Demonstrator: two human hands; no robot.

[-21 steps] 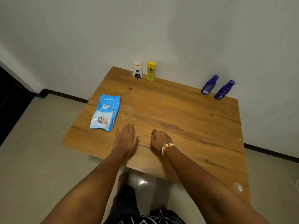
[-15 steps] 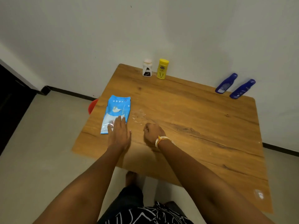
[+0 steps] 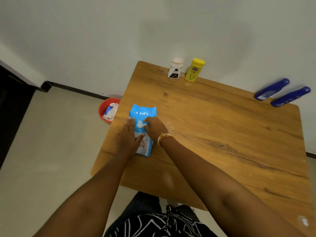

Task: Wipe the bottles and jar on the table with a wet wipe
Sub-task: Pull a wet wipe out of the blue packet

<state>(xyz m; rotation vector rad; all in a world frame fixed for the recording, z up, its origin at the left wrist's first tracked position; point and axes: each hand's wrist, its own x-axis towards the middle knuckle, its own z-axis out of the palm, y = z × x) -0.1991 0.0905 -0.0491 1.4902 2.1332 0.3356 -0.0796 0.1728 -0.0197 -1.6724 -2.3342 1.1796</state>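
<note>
Fingers of the right hand now pinch at the flap of the wet wipes pack near the table edge (the left hand, flat, has moved onto it), so wiping is not begun.

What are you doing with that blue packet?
A person is getting a wet wipe out. The left hand rests flat on the blue wipe pack on the wooden table, and the right hand pinches at the flap in its middle. The white jar, yellow bottle and two blue bottles stand untouched at the far edge.
</note>
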